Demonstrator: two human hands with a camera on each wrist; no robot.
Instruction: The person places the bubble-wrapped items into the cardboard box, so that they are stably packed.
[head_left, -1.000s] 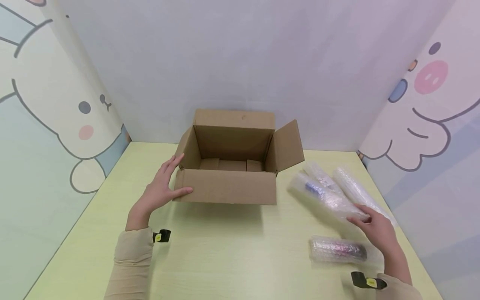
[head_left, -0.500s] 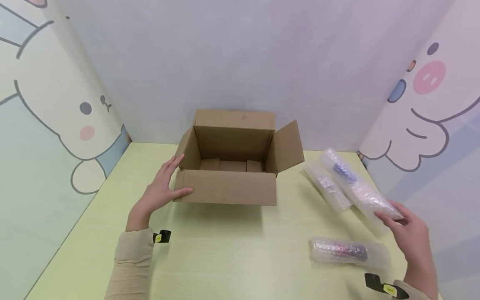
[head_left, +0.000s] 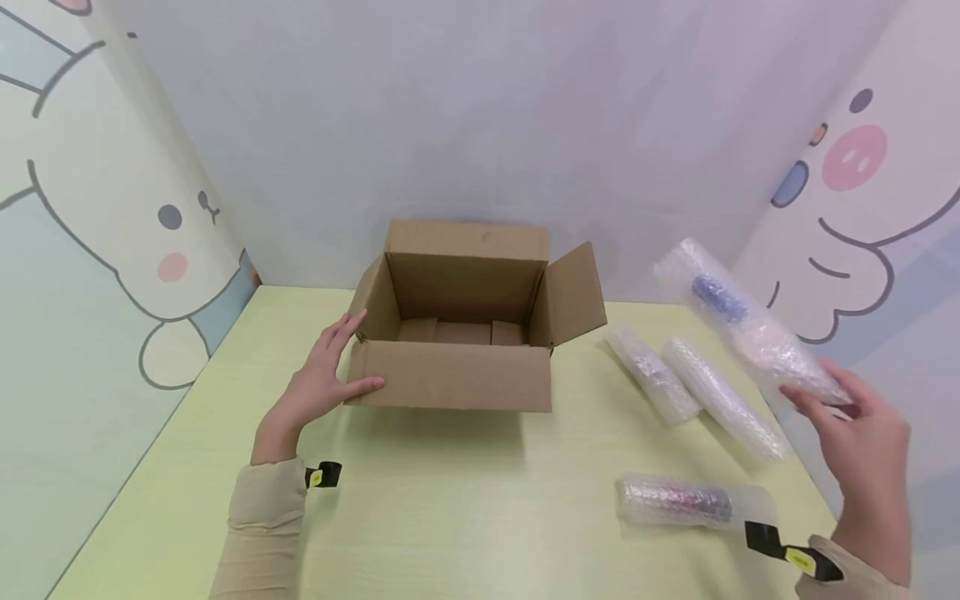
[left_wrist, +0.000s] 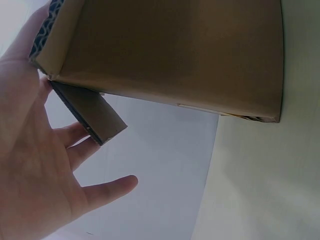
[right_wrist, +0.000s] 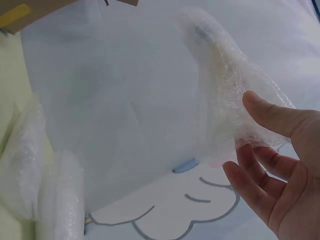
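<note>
An open cardboard box (head_left: pixel 450 377) stands at the middle back of the table, its flaps folded outward. My left hand (head_left: pixel 311 385) holds its front left corner, thumb over the front flap and fingers at the left flap (left_wrist: pixel 90 110). At the right, my right hand (head_left: pixel 866 425) pinches the near end of a bubble-wrapped package (head_left: pixel 757 329) between thumb and fingers. Held up and tilted, the package shows something blue through the wrap toward its far end. In the right wrist view, the clear wrap (right_wrist: pixel 225 85) bunches at the fingertips.
Two slim bubble-wrapped packages (head_left: pixel 652 375) lie side by side right of the box. Nearer the front lies another wrapped roll (head_left: pixel 675 502) with pink and dark colours inside. Printed walls (head_left: pixel 480 108) enclose the pale yellow table (head_left: pixel 450 517) at the back and sides.
My right hand has lifted the blue-tinted package off the others and carried it up and to the right, uncovering the two slim packages. The left hand and the box stay in place.
</note>
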